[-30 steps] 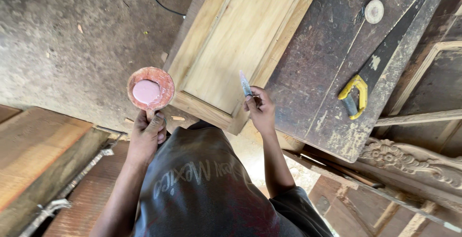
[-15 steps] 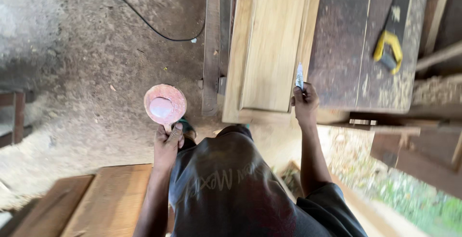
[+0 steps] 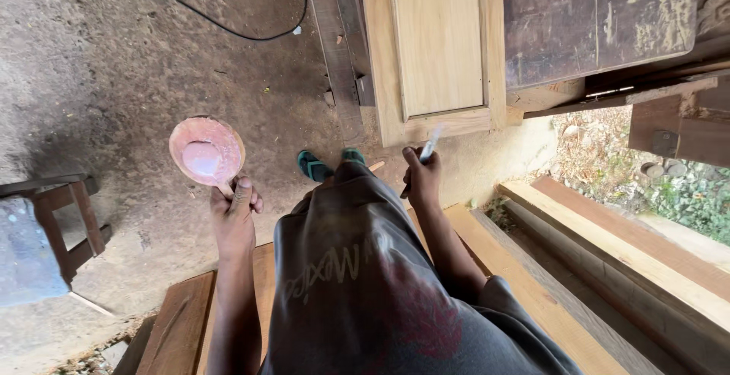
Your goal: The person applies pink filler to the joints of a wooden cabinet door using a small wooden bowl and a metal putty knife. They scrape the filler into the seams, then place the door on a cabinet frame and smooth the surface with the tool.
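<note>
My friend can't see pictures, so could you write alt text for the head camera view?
Seen from above, a person's left hand holds a round bowl of pink paste, and the right hand grips a thin blade by a pale wooden panel on a workbench.

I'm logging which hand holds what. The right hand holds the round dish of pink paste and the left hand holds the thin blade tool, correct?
Swapped. The head view shows the left hand holding the round dish of pink paste, and the right hand holding the thin blade tool.
</note>
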